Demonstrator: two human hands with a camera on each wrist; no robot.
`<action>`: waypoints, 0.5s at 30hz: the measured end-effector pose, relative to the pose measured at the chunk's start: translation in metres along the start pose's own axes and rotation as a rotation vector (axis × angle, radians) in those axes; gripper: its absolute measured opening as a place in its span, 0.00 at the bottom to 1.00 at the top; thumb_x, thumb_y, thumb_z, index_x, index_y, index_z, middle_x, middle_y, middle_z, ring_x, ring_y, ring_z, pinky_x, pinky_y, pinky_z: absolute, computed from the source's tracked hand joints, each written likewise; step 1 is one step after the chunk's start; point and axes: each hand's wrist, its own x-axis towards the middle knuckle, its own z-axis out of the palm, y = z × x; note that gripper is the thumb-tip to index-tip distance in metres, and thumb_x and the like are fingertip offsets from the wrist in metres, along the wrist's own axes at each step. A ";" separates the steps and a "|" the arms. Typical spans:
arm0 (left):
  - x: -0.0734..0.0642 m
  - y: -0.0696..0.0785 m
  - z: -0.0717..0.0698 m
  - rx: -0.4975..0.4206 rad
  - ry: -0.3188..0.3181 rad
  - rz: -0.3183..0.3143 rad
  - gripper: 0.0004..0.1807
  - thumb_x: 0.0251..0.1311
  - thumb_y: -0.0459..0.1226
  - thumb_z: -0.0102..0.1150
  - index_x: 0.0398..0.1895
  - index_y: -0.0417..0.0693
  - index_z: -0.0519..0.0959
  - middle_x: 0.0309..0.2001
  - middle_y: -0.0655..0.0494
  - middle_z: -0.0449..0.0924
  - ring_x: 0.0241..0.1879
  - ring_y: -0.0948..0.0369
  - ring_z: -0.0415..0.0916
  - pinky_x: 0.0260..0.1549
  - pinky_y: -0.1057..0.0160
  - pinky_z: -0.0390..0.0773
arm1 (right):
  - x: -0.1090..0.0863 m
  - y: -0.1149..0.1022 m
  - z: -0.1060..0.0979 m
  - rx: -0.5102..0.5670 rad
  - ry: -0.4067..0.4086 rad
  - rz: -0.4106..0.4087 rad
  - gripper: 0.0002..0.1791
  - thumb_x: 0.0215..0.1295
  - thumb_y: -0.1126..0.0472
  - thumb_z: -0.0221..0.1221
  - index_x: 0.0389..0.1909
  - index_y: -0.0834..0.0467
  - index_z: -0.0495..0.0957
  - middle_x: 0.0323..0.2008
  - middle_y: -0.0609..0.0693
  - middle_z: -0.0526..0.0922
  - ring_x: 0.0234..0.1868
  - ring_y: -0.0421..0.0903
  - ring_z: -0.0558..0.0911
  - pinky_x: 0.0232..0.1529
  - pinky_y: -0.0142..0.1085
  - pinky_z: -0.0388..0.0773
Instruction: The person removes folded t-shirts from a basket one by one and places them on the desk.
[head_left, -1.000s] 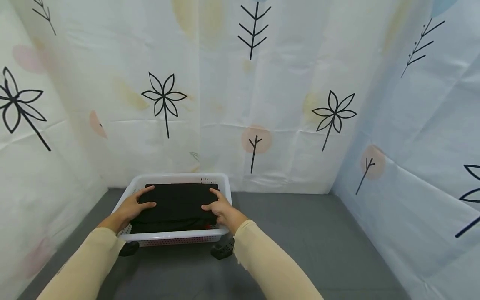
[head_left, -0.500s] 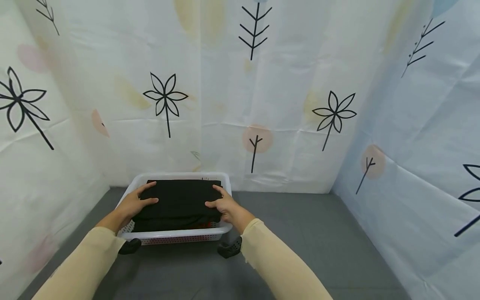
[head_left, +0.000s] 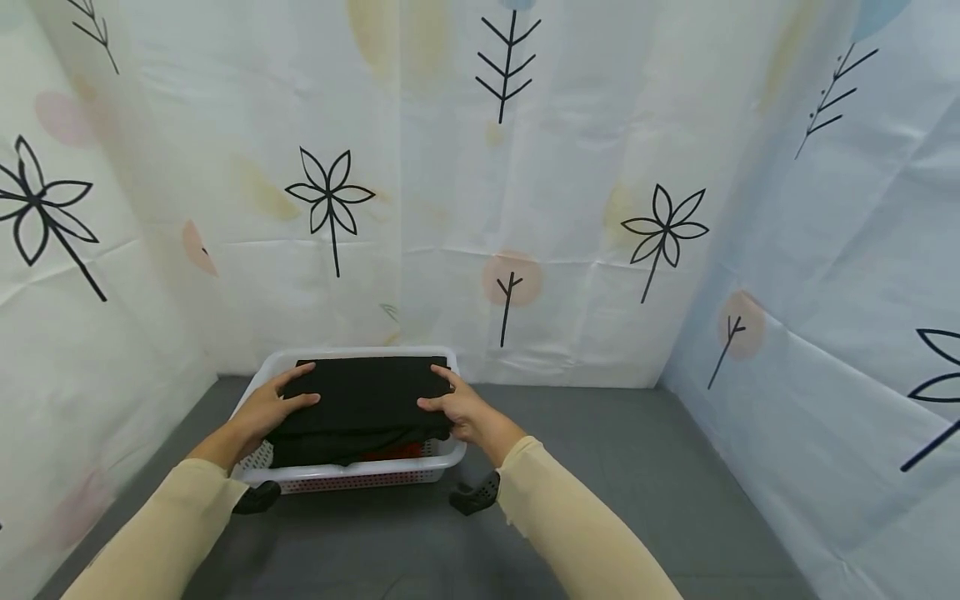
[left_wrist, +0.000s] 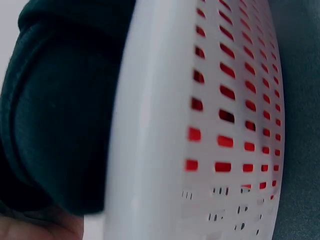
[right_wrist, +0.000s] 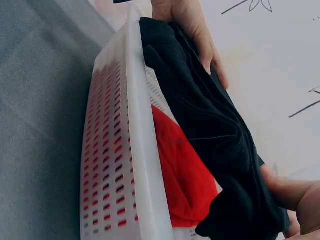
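Note:
A folded black garment (head_left: 367, 396) spans the white plastic basket (head_left: 352, 472); its exact kind cannot be told. My left hand (head_left: 262, 411) grips its left end, thumb on top and the other fingers partly hidden at the side. At the opposite end my right hand (head_left: 468, 412) holds it the same way. In the right wrist view the black fabric (right_wrist: 195, 105) is a thick layered bundle, raised at least partly off a red cloth (right_wrist: 180, 170) inside the basket. Dark cloth (left_wrist: 60, 110) also bulges beside the basket rim (left_wrist: 145, 120) in the left wrist view.
The basket stands on a grey surface (head_left: 585, 475), close to the patterned back curtain (head_left: 442, 208). More curtain hangs along the left side (head_left: 97, 358) and right side (head_left: 840, 400). Black wrist devices (head_left: 474, 495) sit below the cuffs.
The black garment and my right hand have shifted a little to the right and up in view. More red cloth shows under its front edge. My left hand has moved only slightly.

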 end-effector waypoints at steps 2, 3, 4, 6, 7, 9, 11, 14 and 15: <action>0.000 0.001 0.002 0.011 0.004 0.011 0.48 0.64 0.57 0.58 0.80 0.56 0.44 0.77 0.33 0.27 0.72 0.28 0.32 0.61 0.24 0.50 | -0.001 -0.001 -0.005 0.014 -0.020 0.002 0.39 0.64 0.72 0.61 0.74 0.46 0.61 0.77 0.62 0.42 0.57 0.55 0.77 0.46 0.41 0.79; 0.000 0.002 0.003 0.014 0.005 0.017 0.48 0.65 0.57 0.57 0.80 0.56 0.44 0.77 0.33 0.27 0.72 0.28 0.33 0.61 0.24 0.50 | -0.001 -0.002 -0.007 0.024 -0.030 0.002 0.39 0.64 0.72 0.61 0.74 0.46 0.61 0.77 0.63 0.45 0.53 0.53 0.80 0.39 0.36 0.79; 0.000 0.003 0.004 0.018 0.006 0.023 0.48 0.65 0.57 0.57 0.80 0.56 0.44 0.77 0.33 0.28 0.72 0.27 0.33 0.61 0.24 0.50 | -0.002 -0.003 -0.009 0.033 -0.039 0.002 0.39 0.65 0.71 0.60 0.74 0.46 0.61 0.77 0.63 0.45 0.51 0.51 0.81 0.35 0.34 0.79; 0.000 0.004 0.006 0.019 0.007 0.036 0.47 0.65 0.57 0.57 0.80 0.56 0.44 0.77 0.33 0.29 0.72 0.27 0.33 0.61 0.25 0.51 | -0.003 -0.005 -0.013 0.033 -0.050 -0.003 0.39 0.66 0.71 0.60 0.74 0.46 0.60 0.77 0.63 0.45 0.52 0.52 0.81 0.32 0.31 0.78; 0.000 0.005 0.007 0.018 0.007 0.043 0.47 0.65 0.56 0.57 0.80 0.56 0.44 0.77 0.33 0.29 0.72 0.27 0.33 0.61 0.25 0.51 | -0.004 -0.006 -0.014 0.027 -0.053 -0.010 0.39 0.66 0.71 0.60 0.75 0.46 0.60 0.77 0.64 0.45 0.55 0.54 0.80 0.32 0.31 0.78; 0.000 0.006 0.009 0.013 0.007 0.057 0.47 0.65 0.56 0.57 0.80 0.56 0.45 0.77 0.33 0.30 0.72 0.27 0.33 0.62 0.25 0.51 | -0.006 -0.007 -0.017 0.007 -0.050 -0.023 0.39 0.65 0.70 0.60 0.75 0.46 0.60 0.77 0.64 0.43 0.63 0.58 0.74 0.33 0.31 0.77; 0.000 0.008 0.011 0.013 0.011 0.069 0.47 0.65 0.56 0.57 0.80 0.57 0.45 0.77 0.33 0.31 0.72 0.28 0.35 0.62 0.26 0.52 | -0.009 -0.008 -0.020 0.003 -0.048 -0.029 0.39 0.65 0.71 0.60 0.75 0.46 0.61 0.78 0.63 0.40 0.67 0.61 0.69 0.34 0.31 0.76; 0.000 0.011 0.013 0.029 0.021 0.083 0.46 0.65 0.56 0.57 0.80 0.57 0.47 0.77 0.32 0.34 0.72 0.28 0.37 0.62 0.26 0.54 | -0.012 -0.008 -0.024 -0.016 -0.036 -0.049 0.39 0.64 0.71 0.61 0.74 0.47 0.61 0.78 0.63 0.38 0.71 0.62 0.63 0.40 0.34 0.76; 0.000 0.012 0.014 0.031 0.022 0.086 0.46 0.65 0.56 0.57 0.80 0.57 0.47 0.77 0.32 0.35 0.72 0.28 0.37 0.62 0.27 0.54 | -0.013 -0.009 -0.025 -0.013 -0.036 -0.053 0.39 0.64 0.71 0.61 0.74 0.48 0.61 0.78 0.62 0.38 0.71 0.62 0.62 0.43 0.35 0.76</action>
